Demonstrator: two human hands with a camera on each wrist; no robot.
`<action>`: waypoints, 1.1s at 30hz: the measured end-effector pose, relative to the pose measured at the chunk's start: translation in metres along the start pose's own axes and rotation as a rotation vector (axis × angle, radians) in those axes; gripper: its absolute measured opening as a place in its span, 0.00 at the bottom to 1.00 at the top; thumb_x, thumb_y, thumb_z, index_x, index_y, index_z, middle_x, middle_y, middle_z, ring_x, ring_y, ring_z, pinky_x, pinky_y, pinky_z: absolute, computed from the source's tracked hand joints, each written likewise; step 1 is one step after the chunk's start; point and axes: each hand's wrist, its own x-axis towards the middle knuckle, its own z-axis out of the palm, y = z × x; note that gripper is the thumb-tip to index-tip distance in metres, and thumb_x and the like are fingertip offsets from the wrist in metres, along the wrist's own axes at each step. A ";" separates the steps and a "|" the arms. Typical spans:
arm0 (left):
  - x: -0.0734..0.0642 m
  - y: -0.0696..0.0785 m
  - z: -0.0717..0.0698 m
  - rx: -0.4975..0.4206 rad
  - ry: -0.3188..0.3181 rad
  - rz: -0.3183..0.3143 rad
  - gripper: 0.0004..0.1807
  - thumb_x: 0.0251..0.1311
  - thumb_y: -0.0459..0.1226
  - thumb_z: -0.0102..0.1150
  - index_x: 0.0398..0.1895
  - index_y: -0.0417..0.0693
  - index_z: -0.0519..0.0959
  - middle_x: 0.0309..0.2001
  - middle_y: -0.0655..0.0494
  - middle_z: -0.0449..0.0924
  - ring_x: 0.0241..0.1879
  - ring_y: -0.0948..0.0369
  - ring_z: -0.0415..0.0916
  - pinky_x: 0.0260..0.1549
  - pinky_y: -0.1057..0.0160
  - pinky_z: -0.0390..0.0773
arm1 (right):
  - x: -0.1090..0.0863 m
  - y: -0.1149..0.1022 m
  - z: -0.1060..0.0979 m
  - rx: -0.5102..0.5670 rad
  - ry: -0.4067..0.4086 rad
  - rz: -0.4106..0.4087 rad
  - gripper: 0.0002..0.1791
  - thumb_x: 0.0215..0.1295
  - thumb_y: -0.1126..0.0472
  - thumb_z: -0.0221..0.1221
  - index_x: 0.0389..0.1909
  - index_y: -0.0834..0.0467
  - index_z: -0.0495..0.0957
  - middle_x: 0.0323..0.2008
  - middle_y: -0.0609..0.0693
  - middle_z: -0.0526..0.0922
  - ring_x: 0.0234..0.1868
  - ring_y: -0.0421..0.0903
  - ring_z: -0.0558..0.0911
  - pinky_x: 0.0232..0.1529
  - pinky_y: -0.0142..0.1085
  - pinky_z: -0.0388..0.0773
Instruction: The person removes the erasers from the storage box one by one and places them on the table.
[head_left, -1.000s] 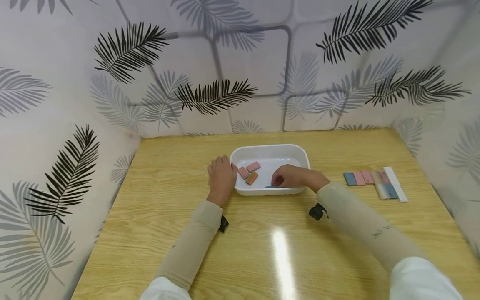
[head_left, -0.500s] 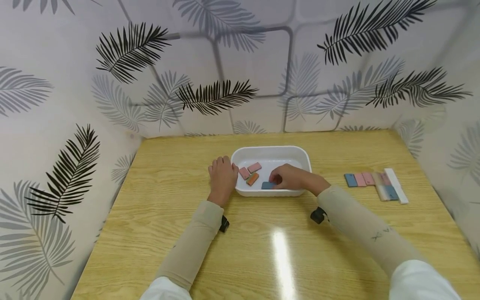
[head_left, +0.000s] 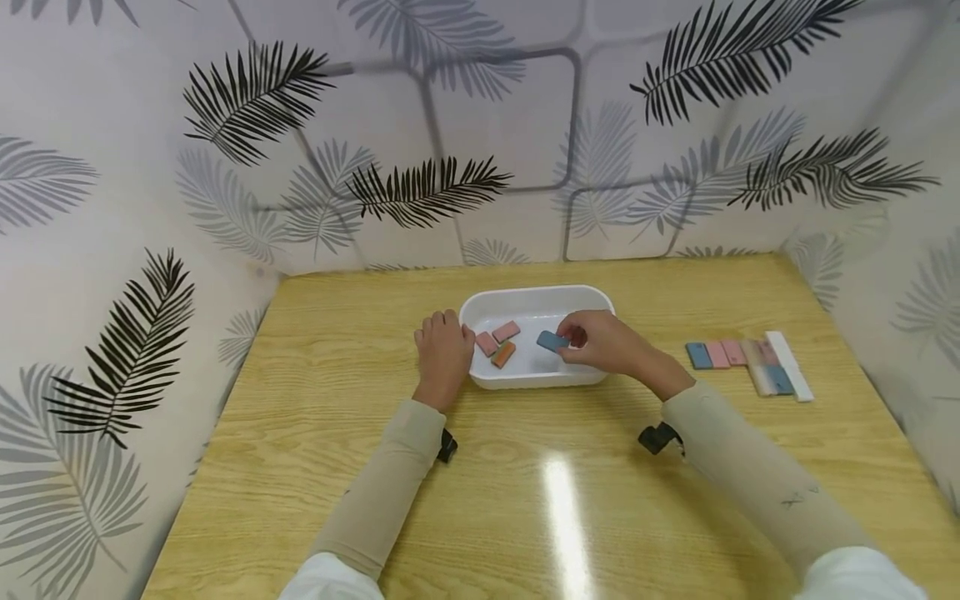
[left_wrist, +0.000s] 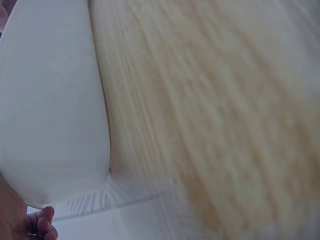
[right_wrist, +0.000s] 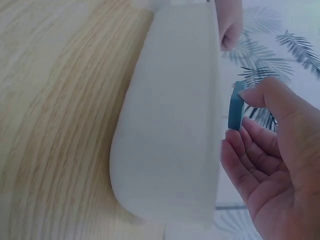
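One blue block [head_left: 551, 340], thin, rect., w/ flat sides

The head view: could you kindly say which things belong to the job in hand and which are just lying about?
Seemingly in the job:
blue block, pinched by the right hand
white tub, touched by the left hand
two pink blocks and orange block inside
perhaps the block row on the table

Apparently lying about:
white strip beside that row

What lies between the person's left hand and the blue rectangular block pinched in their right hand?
Two pink rectangular blocks and one orange rectangular block, inside the white plastic tub, as the head view shows.
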 end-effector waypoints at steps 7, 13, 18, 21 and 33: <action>0.002 -0.002 0.003 -0.008 -0.018 -0.009 0.15 0.65 0.42 0.46 0.42 0.37 0.72 0.39 0.46 0.71 0.39 0.52 0.64 0.38 0.55 0.62 | -0.040 0.003 -0.021 0.043 0.129 0.145 0.16 0.55 0.56 0.64 0.39 0.62 0.77 0.32 0.51 0.79 0.33 0.45 0.77 0.37 0.39 0.75; 0.003 -0.004 0.001 0.002 -0.023 -0.022 0.16 0.66 0.43 0.44 0.43 0.37 0.72 0.40 0.45 0.72 0.40 0.51 0.65 0.38 0.54 0.62 | -0.079 0.021 -0.035 0.000 0.228 0.284 0.18 0.58 0.52 0.61 0.41 0.62 0.77 0.34 0.53 0.80 0.35 0.48 0.79 0.36 0.43 0.75; 0.000 -0.002 -0.005 -0.024 -0.037 -0.023 0.15 0.66 0.42 0.45 0.43 0.37 0.72 0.40 0.45 0.71 0.41 0.50 0.65 0.39 0.54 0.62 | -0.115 0.041 -0.043 -0.054 0.303 0.367 0.20 0.60 0.49 0.59 0.43 0.63 0.76 0.34 0.56 0.80 0.35 0.51 0.79 0.42 0.49 0.73; -0.001 -0.001 -0.007 -0.037 -0.041 -0.019 0.15 0.65 0.41 0.46 0.43 0.36 0.72 0.41 0.44 0.71 0.41 0.50 0.65 0.39 0.53 0.62 | -0.137 0.053 -0.046 -0.082 0.353 0.401 0.20 0.60 0.52 0.59 0.42 0.66 0.75 0.34 0.59 0.80 0.35 0.55 0.79 0.48 0.54 0.68; 0.000 0.002 -0.003 -0.027 -0.028 -0.002 0.15 0.66 0.41 0.45 0.43 0.36 0.72 0.40 0.44 0.72 0.40 0.50 0.65 0.38 0.54 0.62 | -0.184 0.085 -0.049 -0.185 0.346 0.618 0.25 0.59 0.50 0.59 0.37 0.72 0.75 0.34 0.67 0.79 0.28 0.56 0.77 0.26 0.46 0.72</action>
